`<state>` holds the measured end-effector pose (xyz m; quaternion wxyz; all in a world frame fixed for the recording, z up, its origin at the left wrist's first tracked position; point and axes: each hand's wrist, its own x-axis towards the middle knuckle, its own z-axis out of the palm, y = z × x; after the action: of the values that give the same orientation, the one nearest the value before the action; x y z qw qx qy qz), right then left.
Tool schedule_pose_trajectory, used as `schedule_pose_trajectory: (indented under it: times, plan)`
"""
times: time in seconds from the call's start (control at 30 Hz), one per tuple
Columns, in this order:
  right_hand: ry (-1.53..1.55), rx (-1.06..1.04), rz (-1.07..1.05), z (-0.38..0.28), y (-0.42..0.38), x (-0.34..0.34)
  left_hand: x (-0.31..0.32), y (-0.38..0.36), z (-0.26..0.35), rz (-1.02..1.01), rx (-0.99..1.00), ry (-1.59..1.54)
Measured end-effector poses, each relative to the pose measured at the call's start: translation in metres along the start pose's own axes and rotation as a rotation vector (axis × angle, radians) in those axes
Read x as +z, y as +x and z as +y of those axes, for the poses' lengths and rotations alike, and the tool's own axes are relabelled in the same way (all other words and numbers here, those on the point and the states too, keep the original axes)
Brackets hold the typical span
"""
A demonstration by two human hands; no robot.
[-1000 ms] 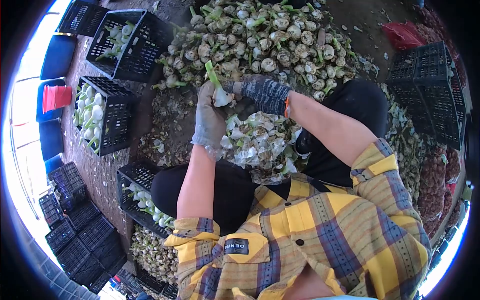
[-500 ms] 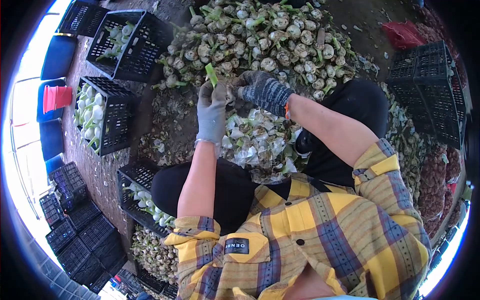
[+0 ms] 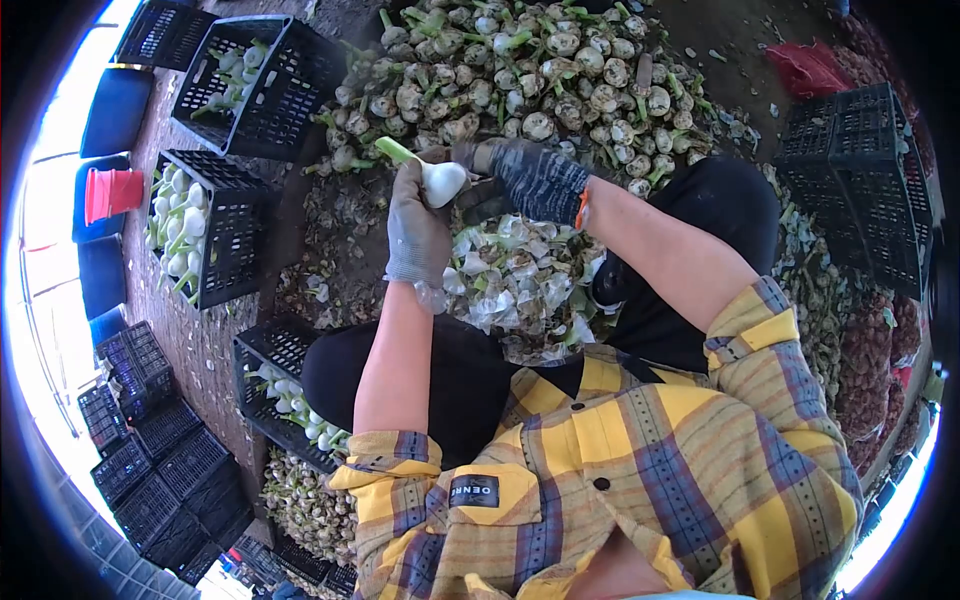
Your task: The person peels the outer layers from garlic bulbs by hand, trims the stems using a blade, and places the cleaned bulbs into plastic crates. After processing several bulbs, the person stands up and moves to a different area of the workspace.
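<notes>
My left hand, in a pale grey glove with dirty fingertips, grips a clean white garlic bulb whose green stem points up and left. Close beside the bulb on the right is my right hand, in a dark mottled glove with an orange edge. Its fingertips are dark and smeared, so what they hold, if anything, cannot be made out. Beneath both hands, white and brown peelings lie heaped between my legs. Beyond them spreads a large pile of untrimmed garlic with soil on the bulbs.
Black crates with white bulbs stand at the left: an upper crate, a middle crate and a lower crate by my knee. A red bucket is far left. Stacked black crates and a red sack are at right.
The bulb between my hands now shows a smooth white side, and its stem has tilted left. My right hand has moved slightly right and down, and its fingers have shifted off the bulb.
</notes>
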<state>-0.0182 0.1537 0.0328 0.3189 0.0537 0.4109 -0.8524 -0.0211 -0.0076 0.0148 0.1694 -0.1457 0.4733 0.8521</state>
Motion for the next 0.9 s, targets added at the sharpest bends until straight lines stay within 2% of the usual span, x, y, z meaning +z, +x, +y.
schedule_pose_trajectory:
  times: [0.03,0.1,0.23,0.37,0.47,0.53,0.6,0.63,0.7,0.73,0.8,0.83,0.9]
  plan:
    - [0.066,0.01,-0.012,0.006,0.001,-0.006,-0.002,0.0,-0.001,0.012,0.03,0.136]
    - [-0.133,-0.023,0.098,0.008,0.004,-0.007,-0.004,0.0,-0.002,0.037,0.089,0.408]
    - [-0.567,-0.101,0.171,0.013,0.01,-0.013,0.0,0.002,-0.011,0.231,0.17,0.3]
    - [-0.15,-0.13,0.38,0.016,0.014,-0.014,0.0,0.003,-0.008,0.206,0.129,0.212]
    - [-0.368,-0.212,0.528,0.02,0.028,-0.041,0.002,0.002,-0.001,0.189,0.101,0.25]
    - [-0.673,-0.25,0.627,0.033,0.038,-0.064,-0.005,0.002,0.0,0.12,0.152,0.382]
    - [-0.72,-0.261,0.658,0.037,0.038,-0.067,-0.007,0.0,0.001,0.069,0.233,0.559]
    - [-0.89,-0.23,0.623,0.033,0.036,-0.063,-0.006,0.0,0.002,0.046,0.281,0.66]
    - [-1.228,-0.162,0.539,0.02,0.028,-0.049,-0.005,0.002,0.007,0.093,0.144,0.344]
    - [-1.215,-0.176,0.509,0.015,0.022,-0.037,-0.003,0.003,0.01,0.115,0.075,0.186]
    - [-1.187,-0.2,0.449,0.012,0.011,-0.018,0.002,0.004,0.011,0.175,0.047,0.083]
    - [-1.233,-0.53,0.411,0.025,0.018,-0.024,0.004,0.004,0.011,0.204,0.034,0.031]
    - [-0.895,-0.281,0.402,0.022,0.014,-0.016,0.005,0.004,0.01,0.208,0.026,0.065]
